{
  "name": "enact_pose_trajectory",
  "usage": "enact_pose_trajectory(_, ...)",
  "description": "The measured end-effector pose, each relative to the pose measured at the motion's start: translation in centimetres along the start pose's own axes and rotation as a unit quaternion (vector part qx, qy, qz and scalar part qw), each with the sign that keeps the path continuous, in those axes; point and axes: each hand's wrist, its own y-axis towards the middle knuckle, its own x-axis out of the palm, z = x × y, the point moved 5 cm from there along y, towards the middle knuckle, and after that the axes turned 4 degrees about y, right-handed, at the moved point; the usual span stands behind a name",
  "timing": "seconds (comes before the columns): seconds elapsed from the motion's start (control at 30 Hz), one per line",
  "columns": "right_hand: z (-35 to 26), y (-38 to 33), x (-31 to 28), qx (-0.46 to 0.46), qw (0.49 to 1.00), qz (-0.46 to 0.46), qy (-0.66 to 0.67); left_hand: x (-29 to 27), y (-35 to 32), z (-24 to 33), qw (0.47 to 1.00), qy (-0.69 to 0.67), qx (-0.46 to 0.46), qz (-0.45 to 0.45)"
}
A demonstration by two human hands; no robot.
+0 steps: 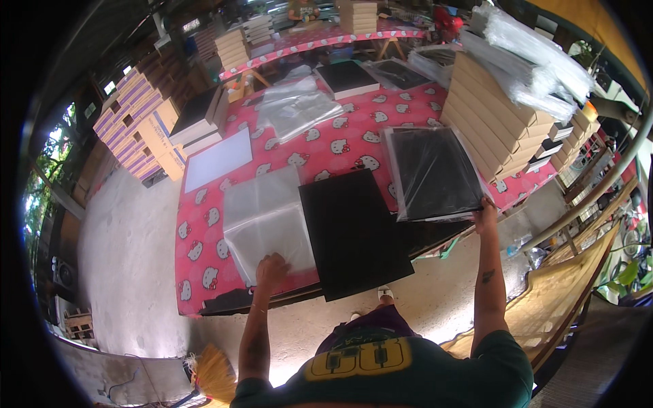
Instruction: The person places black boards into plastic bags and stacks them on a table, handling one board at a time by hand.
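Note:
My left hand (272,270) is closed at the near edge of a pile of clear plastic sleeves (262,204), its fingers pinching the film. My right hand (486,216) grips the near right corner of a black board in a clear plastic sleeve (435,170), which lies on the table to the right. Between the hands a bare black board (357,234) rests slightly turned, its near end jutting past the table edge. A flat white sheet (219,160) lies beyond the clear sleeves at the left.
The pink patterned tablecloth (297,159) covers the table. Tall stacks of brown boxes (493,119) with plastic packs (530,58) on top stand at right. More loose sleeves (299,109), black-topped stacks (347,78) and cartons (146,126) are farther off. Another person (303,12) is at a far table.

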Motion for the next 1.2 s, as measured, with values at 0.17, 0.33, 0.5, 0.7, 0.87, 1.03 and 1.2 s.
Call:
enact_pose_trajectory(0.17,-4.2,-2.2,2.6,-0.238,0.873,0.183,-0.386,-0.5,0.6,-1.2,0.999,-0.029,-0.029,0.032)
enact_pose_trajectory(0.33,5.9,-15.1,18.1,0.092,0.914,-0.325,-0.224,-3.3,1.6,0.8,0.952,-0.279,-0.088,0.091)
enact_pose_trajectory(0.5,12.9,-31.1,27.7,0.312,0.835,-0.451,-0.037,-4.4,1.3,17.9,0.899,-0.427,0.061,-0.077)
enact_pose_trajectory(0.7,11.9,-29.4,28.3,0.199,0.907,-0.368,-0.053,-4.7,0.2,17.3,0.943,-0.324,-0.057,0.048)
enact_pose_trajectory(0.87,10.5,-26.9,25.0,0.271,0.926,-0.225,0.136,-5.8,0.1,13.4,0.947,-0.240,-0.077,0.201)
enact_pose_trajectory(1.03,7.2,-18.1,17.0,0.262,0.906,-0.148,0.297,-10.8,-0.1,-2.5,0.839,-0.384,-0.257,0.287)
enact_pose_trajectory(1.2,4.9,-18.9,13.9,0.207,0.957,-0.152,0.139,-21.0,-0.1,7.2,0.773,-0.200,-0.092,0.595)
